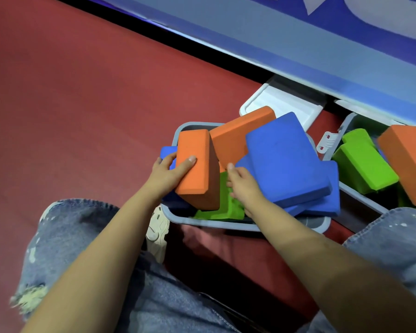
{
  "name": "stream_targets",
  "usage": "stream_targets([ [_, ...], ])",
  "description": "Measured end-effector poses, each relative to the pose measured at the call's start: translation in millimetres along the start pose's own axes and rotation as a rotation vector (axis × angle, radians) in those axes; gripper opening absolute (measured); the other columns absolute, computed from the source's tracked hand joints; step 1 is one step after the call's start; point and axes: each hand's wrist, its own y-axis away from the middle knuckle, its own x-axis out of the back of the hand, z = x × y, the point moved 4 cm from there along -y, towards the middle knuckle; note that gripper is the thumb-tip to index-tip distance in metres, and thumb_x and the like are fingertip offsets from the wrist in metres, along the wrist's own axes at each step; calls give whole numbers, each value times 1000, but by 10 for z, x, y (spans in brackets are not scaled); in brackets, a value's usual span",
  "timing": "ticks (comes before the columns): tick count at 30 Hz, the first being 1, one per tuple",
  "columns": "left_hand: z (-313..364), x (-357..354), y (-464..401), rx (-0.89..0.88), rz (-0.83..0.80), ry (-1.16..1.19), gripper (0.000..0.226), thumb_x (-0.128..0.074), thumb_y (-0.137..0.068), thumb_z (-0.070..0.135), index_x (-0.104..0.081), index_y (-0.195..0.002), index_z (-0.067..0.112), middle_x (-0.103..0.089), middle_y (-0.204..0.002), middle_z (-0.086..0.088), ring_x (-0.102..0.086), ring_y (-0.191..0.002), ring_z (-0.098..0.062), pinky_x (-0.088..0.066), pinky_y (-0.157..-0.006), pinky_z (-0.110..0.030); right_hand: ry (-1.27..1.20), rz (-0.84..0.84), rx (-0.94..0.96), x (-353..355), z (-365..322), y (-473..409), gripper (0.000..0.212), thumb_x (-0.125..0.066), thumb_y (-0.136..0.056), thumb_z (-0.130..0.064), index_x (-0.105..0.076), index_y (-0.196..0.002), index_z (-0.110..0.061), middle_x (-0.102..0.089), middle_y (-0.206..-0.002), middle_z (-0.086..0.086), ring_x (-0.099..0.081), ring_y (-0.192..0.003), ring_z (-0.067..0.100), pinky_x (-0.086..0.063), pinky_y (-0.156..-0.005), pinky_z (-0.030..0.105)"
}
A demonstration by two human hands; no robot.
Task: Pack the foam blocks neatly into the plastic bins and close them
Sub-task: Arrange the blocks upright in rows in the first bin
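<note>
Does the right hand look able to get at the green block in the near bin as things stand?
Probably yes. The right hand already rests against the green block, whose near part lies bare. The orange block in the left hand covers only its left side.

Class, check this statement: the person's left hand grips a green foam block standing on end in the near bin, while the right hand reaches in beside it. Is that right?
Not quite. The head view shows the left hand has its grip on an orange foam block, not a green one. It does stand on end in the near bin, with the right hand reaching in beside it.
</note>
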Motion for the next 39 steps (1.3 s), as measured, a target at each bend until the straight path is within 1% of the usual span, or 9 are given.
stream_targets([
  [2, 2, 1, -3, 8, -7, 6, 96, -57, -47, 93, -46, -132, 49, -31, -151, 3, -44, -131, -22, -39, -106, -49, 191, 92, -81, 95, 334, -106, 33, -49, -95, -39, -55, -115, -13, -59, -113, 8, -55, -106, 26, -44, -87, 33],
  [6, 10, 29, -51, 21, -28, 22, 92, -59, -47, 92, -47, -129, 51, -35, -149, 3, -45, -130, -23, -40, -105, -49, 427, -63, -228, -61, 790, -248, 70, -61, -87, -41, -33, -142, -7, -41, -143, 14, -42, -130, 30, -37, -105, 37],
  [11, -7, 44, -142, 40, -41, 24, 86, -58, -47, 94, -53, -122, 52, -39, -147, 2, -43, -132, -22, -39, -106, -49, 426, -19, -383, -178, 1208, -454, 97, -72, -69, -50, -24, -140, -5, -44, -138, 17, -45, -125, 35, -39, -103, 48],
  [18, 35, 39, -301, 105, 49, 62, 76, -35, -71, 87, -58, -124, 39, -36, -149, -3, -43, -130, -24, -34, -109, -47, 421, -24, -358, -187, 1254, -446, 86, -76, -72, -43, -29, -136, -11, -50, -133, 15, -52, -117, 32, -45, -97, 40],
  [21, -39, 127, -430, 168, 145, 100, 59, -24, -91, 68, -55, -130, 36, -43, -144, -4, -45, -126, -27, -35, -106, -45, 383, -20, -337, -196, 1264, -451, 82, -77, -74, -36, -28, -134, -10, -52, -131, 13, -53, -117, 30, -44, -97, 36],
  [24, -124, 196, -489, 183, 196, 127, 37, -40, -97, 40, -54, -131, 36, -48, -142, 2, -49, -122, -21, -39, -105, -43, 364, 7, -345, -199, 1253, -469, 85, -79, -72, -35, -26, -135, -12, -50, -131, 13, -51, -116, 31, -44, -96, 36],
  [27, -168, 179, -467, 149, 147, 106, 44, -54, -91, 26, -54, -129, 46, -50, -142, 5, -54, -118, -17, -44, -103, -42, 372, 12, -346, -210, 1189, -467, 99, -79, -69, -39, -17, -143, -17, -44, -138, 14, -47, -123, 31, -42, -102, 40],
  [31, -186, 200, -428, 137, 95, 18, 52, -62, -85, 41, -46, -132, 55, -41, -149, 4, -43, -133, -19, -38, -108, -45, 365, 41, -317, -204, 1167, -423, 110, -75, -53, -54, -19, -144, -25, -51, -131, 16, -52, -117, 31, -45, -99, 43],
  [39, -120, 114, -310, 96, -62, -282, 71, -48, -95, 33, -5, -149, 50, -23, -150, -16, -36, -132, -34, -32, -89, -37, 469, 92, -268, -238, 1010, -282, 101, -73, -72, -49, -11, -149, -29, -39, -130, 21, -46, -118, 38, -41, -100, 39],
])
